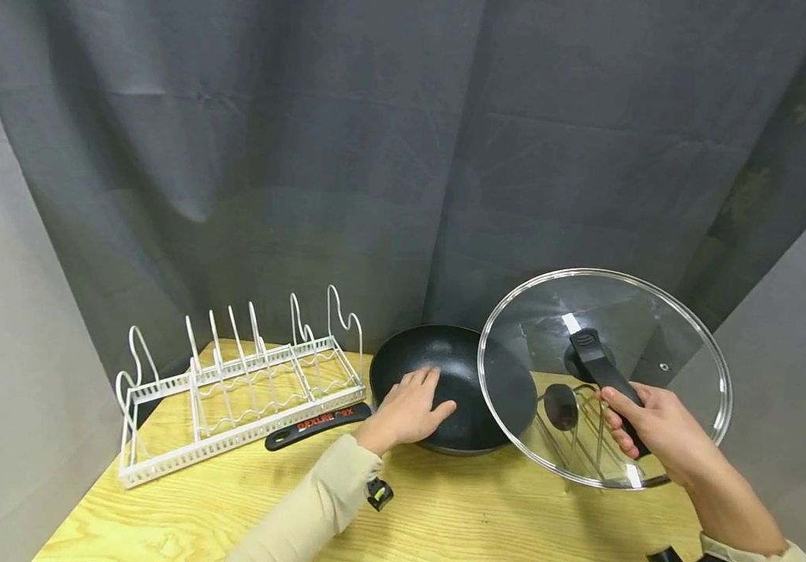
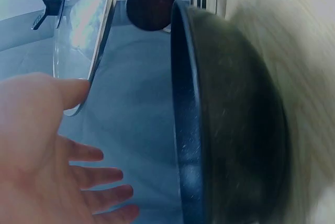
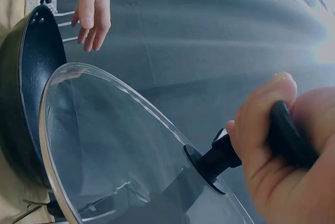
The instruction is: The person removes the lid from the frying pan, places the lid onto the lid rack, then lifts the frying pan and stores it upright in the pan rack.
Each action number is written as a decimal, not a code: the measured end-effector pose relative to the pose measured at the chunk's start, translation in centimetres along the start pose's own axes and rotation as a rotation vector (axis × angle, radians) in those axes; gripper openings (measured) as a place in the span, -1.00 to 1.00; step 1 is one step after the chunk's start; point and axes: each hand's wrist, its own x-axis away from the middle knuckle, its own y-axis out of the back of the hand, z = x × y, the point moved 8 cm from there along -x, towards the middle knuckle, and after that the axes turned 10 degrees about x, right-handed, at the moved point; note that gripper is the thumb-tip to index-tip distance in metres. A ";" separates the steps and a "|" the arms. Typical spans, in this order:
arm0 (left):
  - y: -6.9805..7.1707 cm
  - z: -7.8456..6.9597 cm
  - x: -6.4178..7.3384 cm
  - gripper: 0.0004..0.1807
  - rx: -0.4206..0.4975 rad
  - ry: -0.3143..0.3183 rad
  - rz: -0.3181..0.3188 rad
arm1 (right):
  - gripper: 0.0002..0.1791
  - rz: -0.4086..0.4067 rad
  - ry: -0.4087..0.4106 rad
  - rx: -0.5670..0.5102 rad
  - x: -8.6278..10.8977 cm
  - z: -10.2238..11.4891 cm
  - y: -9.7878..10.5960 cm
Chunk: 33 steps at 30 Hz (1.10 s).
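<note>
My right hand grips the black handle of a large glass lid with a metal rim. The lid is held tilted, its left edge overlapping a dark wok in the head view. Above the wok's opening hovers my left hand, its fingers spread and relaxed, holding nothing. In the left wrist view that hand appears apart from the wok's rim, with the lid beyond the thumb. The wok sits upright on the table, its black handle pointing left.
A white wire rack with upright dividers stands on the left of the wooden table. Behind the lid, a wire stand with a dark round piece shows through the glass. A grey curtain hangs close behind the wok.
</note>
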 end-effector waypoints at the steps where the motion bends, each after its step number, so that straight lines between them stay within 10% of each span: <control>1: -0.3 -0.2 -0.2 -0.27 0.003 -0.003 -0.002 | -0.59 -0.007 -0.003 -0.002 0.1 -0.2 0.2; 33: -6.3 -7.2 -5.8 -0.27 -0.021 -0.137 0.000 | -0.71 -0.234 -0.043 -0.047 2.9 -3.1 2.7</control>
